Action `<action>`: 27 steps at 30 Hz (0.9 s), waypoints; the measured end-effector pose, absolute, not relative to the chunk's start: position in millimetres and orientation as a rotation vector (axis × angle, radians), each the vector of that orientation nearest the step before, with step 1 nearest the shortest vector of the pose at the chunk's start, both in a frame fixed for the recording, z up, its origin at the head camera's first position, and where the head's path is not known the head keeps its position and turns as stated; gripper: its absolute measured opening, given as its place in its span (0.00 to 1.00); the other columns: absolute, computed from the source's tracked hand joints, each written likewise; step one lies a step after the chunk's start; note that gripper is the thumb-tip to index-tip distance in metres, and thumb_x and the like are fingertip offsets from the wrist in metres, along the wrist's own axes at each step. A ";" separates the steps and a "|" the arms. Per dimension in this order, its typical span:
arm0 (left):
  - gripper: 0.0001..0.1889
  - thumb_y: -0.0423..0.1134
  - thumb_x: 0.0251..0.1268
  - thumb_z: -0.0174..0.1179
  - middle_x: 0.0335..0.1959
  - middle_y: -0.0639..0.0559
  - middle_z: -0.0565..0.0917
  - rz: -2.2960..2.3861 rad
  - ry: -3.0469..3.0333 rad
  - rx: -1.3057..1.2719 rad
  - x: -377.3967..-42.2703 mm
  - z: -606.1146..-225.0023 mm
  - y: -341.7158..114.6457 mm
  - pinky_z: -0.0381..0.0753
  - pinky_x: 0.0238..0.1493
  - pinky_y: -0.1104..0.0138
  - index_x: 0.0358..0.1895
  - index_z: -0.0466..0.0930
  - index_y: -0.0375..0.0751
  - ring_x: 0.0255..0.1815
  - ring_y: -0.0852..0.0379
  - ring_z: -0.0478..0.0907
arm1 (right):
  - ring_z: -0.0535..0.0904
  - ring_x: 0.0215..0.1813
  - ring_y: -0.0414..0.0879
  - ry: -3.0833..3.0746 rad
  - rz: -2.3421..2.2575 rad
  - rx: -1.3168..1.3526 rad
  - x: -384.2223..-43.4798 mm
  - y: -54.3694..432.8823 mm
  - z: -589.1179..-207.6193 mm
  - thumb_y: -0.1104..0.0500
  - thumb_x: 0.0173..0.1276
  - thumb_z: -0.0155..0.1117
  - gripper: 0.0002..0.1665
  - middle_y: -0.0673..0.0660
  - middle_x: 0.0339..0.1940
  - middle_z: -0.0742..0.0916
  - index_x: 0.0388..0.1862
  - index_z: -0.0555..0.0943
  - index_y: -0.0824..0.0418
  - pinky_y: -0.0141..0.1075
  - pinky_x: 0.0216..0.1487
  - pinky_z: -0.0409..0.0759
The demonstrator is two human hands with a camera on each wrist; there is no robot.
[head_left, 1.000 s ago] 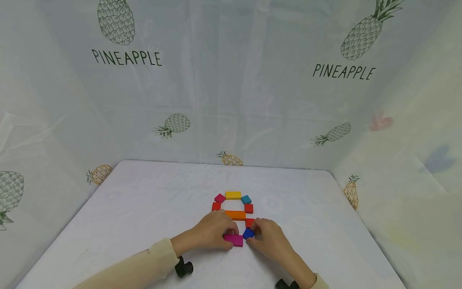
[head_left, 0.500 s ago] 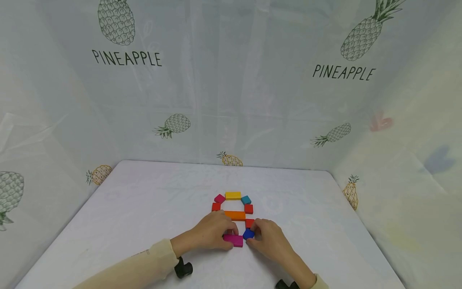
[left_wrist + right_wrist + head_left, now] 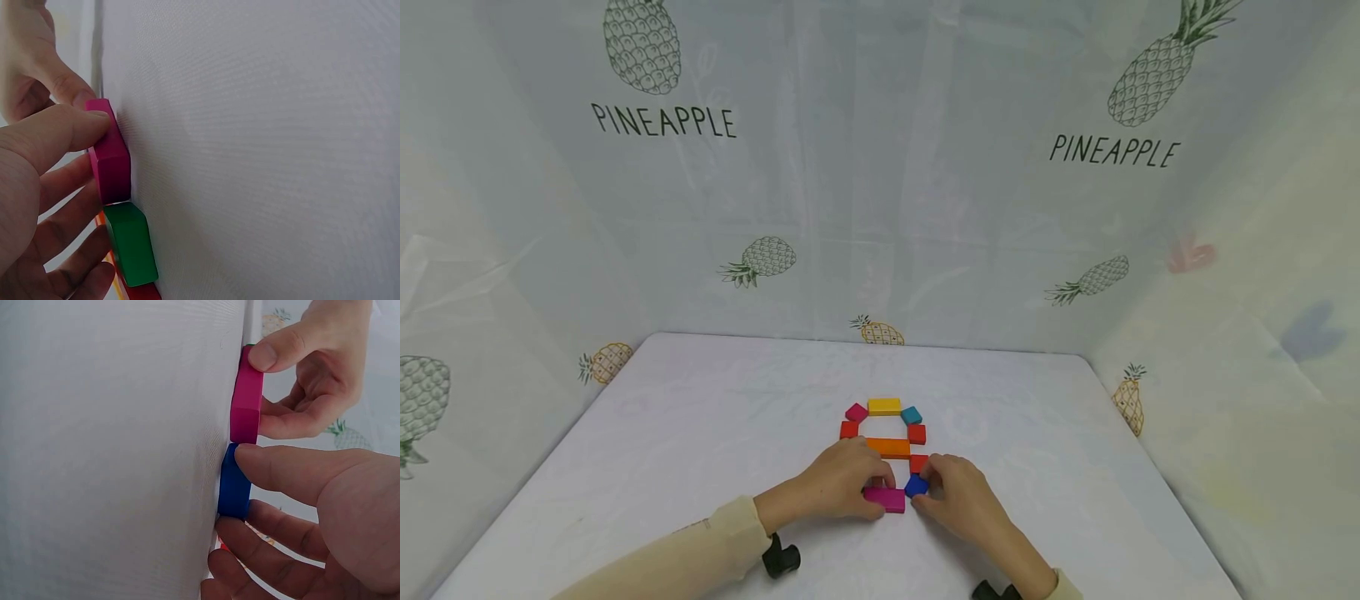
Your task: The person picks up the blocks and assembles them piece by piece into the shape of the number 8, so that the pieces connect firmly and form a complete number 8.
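Note:
My left hand (image 3: pixel 840 477) pinches a long magenta block (image 3: pixel 889 500) between thumb and fingers, flat on the white table (image 3: pixel 737 400). Just right of it, my right hand (image 3: pixel 961 498) pinches a small blue angled block (image 3: pixel 915 486) by its sides. In the right wrist view, the blue block (image 3: pixel 235 487) and the magenta block (image 3: pixel 247 394) sit end to end, almost touching. A green block (image 3: pixel 132 244) shows beside the magenta one in the left wrist view. From the head camera my left hand hides it.
Behind my hands, a ring of blocks includes a yellow bar (image 3: pixel 884 407), an orange bar (image 3: pixel 889 448), a teal block (image 3: pixel 912 415), a crimson block (image 3: pixel 857 412) and several red squares, one a red block (image 3: pixel 917 434) at right. A pineapple-print curtain (image 3: pixel 880 208) surrounds the table.

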State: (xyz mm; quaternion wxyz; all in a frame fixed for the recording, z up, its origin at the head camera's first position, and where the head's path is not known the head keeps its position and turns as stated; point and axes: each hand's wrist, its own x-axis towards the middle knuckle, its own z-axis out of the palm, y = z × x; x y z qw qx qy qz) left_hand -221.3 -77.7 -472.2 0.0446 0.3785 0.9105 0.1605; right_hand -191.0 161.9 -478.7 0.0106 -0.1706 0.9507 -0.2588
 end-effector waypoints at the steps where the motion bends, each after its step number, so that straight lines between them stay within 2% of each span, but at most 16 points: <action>1: 0.12 0.53 0.58 0.79 0.27 0.72 0.77 0.489 2.782 1.155 -221.3 -472.1 -77.6 0.70 0.42 0.70 0.44 0.90 0.63 0.39 0.68 0.70 | 0.74 0.35 0.40 2.967 -0.807 -0.534 -191.0 161.7 -478.6 0.51 0.61 0.84 0.16 0.43 0.29 0.81 0.40 0.83 0.53 0.32 0.38 0.78; 7: 0.13 0.54 0.58 0.79 0.27 0.71 0.78 0.485 2.784 1.153 -220.9 -472.2 -77.4 0.70 0.40 0.71 0.45 0.90 0.62 0.38 0.68 0.70 | 0.73 0.35 0.40 2.961 -0.819 -0.547 -190.4 161.7 -477.6 0.51 0.61 0.84 0.17 0.44 0.29 0.81 0.40 0.83 0.54 0.32 0.37 0.76; 9: 0.13 0.54 0.58 0.79 0.28 0.71 0.78 0.490 2.784 1.153 -220.3 -472.3 -77.7 0.74 0.45 0.69 0.45 0.90 0.62 0.39 0.69 0.71 | 0.73 0.35 0.40 2.959 -0.821 -0.551 -190.4 162.1 -477.5 0.51 0.61 0.84 0.17 0.44 0.29 0.81 0.40 0.83 0.54 0.32 0.37 0.76; 14: 0.16 0.55 0.57 0.79 0.33 0.73 0.82 0.542 2.790 1.139 -218.0 -469.8 -80.6 0.76 0.47 0.68 0.48 0.90 0.62 0.43 0.69 0.71 | 0.75 0.36 0.39 2.945 -0.803 -0.535 -190.3 163.6 -476.3 0.51 0.60 0.84 0.18 0.44 0.31 0.82 0.41 0.83 0.53 0.33 0.39 0.80; 15: 0.17 0.56 0.57 0.79 0.34 0.72 0.83 0.558 2.796 1.131 -217.8 -468.2 -82.1 0.74 0.44 0.70 0.49 0.90 0.62 0.44 0.68 0.71 | 0.75 0.36 0.39 2.940 -0.803 -0.532 -190.1 164.0 -475.7 0.50 0.60 0.84 0.18 0.44 0.32 0.83 0.42 0.83 0.53 0.33 0.40 0.81; 17: 0.18 0.57 0.58 0.78 0.36 0.72 0.84 0.594 2.816 1.111 -217.5 -464.2 -86.5 0.75 0.45 0.69 0.50 0.90 0.62 0.46 0.68 0.72 | 0.76 0.37 0.39 2.926 -0.811 -0.533 -189.8 165.3 -473.7 0.50 0.60 0.84 0.18 0.44 0.33 0.84 0.43 0.84 0.53 0.34 0.41 0.82; 22: 0.18 0.58 0.62 0.75 0.44 0.67 0.87 0.629 2.917 1.032 -216.8 -451.7 -106.1 0.80 0.50 0.63 0.53 0.90 0.60 0.50 0.64 0.74 | 0.78 0.40 0.41 2.886 -0.858 -0.505 -188.7 172.5 -467.2 0.51 0.62 0.83 0.17 0.44 0.36 0.85 0.45 0.85 0.52 0.36 0.43 0.83; 27: 0.18 0.53 0.63 0.76 0.49 0.63 0.88 0.631 3.062 0.957 -215.9 -443.3 -137.9 0.81 0.55 0.54 0.55 0.90 0.57 0.54 0.58 0.76 | 0.79 0.41 0.43 2.901 -0.861 -0.370 -189.3 184.4 -460.1 0.53 0.60 0.84 0.18 0.46 0.36 0.85 0.46 0.85 0.53 0.38 0.43 0.84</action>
